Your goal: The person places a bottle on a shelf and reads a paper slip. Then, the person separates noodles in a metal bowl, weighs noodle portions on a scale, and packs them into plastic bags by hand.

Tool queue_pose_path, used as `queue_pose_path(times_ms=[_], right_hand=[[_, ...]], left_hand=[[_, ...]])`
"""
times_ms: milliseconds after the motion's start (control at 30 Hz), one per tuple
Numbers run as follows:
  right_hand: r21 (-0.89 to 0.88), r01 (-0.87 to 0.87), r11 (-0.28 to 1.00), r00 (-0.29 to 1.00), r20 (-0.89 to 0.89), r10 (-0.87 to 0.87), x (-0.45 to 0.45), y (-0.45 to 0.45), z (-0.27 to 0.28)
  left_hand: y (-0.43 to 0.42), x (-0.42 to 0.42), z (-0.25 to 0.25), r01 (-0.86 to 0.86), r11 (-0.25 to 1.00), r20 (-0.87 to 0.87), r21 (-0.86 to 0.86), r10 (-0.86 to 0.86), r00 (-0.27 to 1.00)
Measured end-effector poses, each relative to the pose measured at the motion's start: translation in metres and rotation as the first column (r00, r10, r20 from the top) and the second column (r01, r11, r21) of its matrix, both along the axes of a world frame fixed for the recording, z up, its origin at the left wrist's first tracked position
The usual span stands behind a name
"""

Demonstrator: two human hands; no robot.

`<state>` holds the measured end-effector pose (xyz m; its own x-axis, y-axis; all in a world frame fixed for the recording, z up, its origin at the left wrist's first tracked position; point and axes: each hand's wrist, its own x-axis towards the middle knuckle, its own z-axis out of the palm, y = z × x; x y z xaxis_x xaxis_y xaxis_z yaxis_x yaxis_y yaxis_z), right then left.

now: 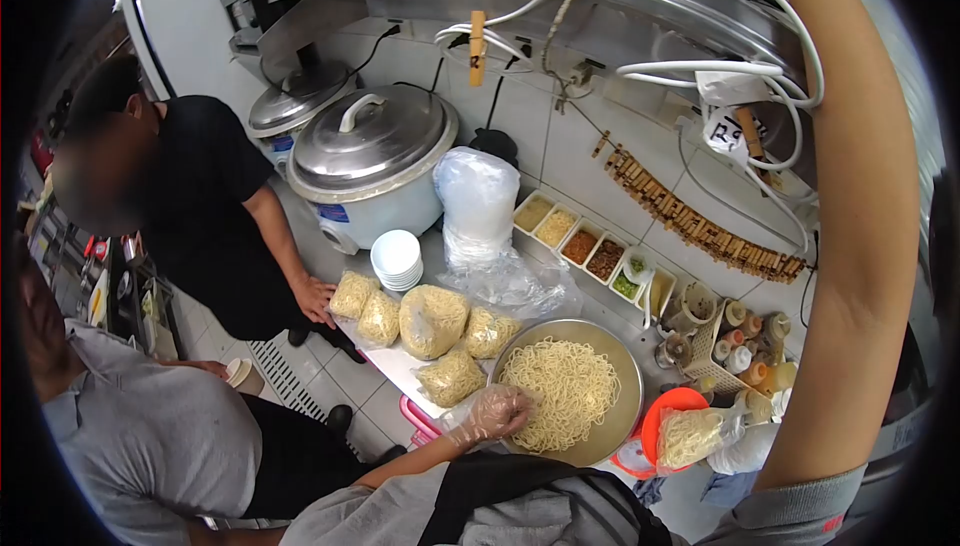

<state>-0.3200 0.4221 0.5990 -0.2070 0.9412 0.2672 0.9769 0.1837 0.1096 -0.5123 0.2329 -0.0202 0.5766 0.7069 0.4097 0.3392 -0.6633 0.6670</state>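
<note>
My left hand (496, 414), in a clear plastic glove, is over the left rim of a wide metal bowl (630, 366). Its fingers are curled in at the edge of the pale noodles (562, 391) heaped in the bowl; what they hold, if anything, is hidden. My right arm is raised along the right side of the view, and its hand is beyond the top edge. Left of the bowl lie several clear bags of noodles (434, 320). A stack of white bowls (397, 257) stands behind them, beside a bundle of clear plastic bags (478, 201).
Two people stand at the left, one with a hand (315, 299) on the counter. A large lidded cooker (372, 156) stands at the back. Topping containers (580, 245) line the wall, near a basket of bottles (735, 351). Cables (700, 69) hang overhead. An orange-red container (655, 426) sits right of the bowl.
</note>
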Motion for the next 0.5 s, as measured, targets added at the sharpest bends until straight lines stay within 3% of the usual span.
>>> queue_pose_path(times_ms=[100, 233, 500], right_hand=[[-0.082, -0.052, 0.995, 0.997, -0.064, 0.047, 0.002, -0.002, 0.003], [0.06, -0.1, 0.993, 0.995, 0.02, 0.099, 0.013, 0.021, 0.002], [0.061, -0.146, 0.987, 0.989, 0.019, 0.145, 0.005, -0.001, -0.001]], left_hand=[[-0.001, -0.001, -0.003, -0.03, 0.999, -0.002, 0.029, 0.03, 1.0], [-0.002, -0.001, -0.001, -0.034, 0.999, -0.005, 0.028, 0.034, 0.999], [0.0, -0.002, -0.005, -0.006, 0.999, -0.032, 0.04, 0.007, 0.999]])
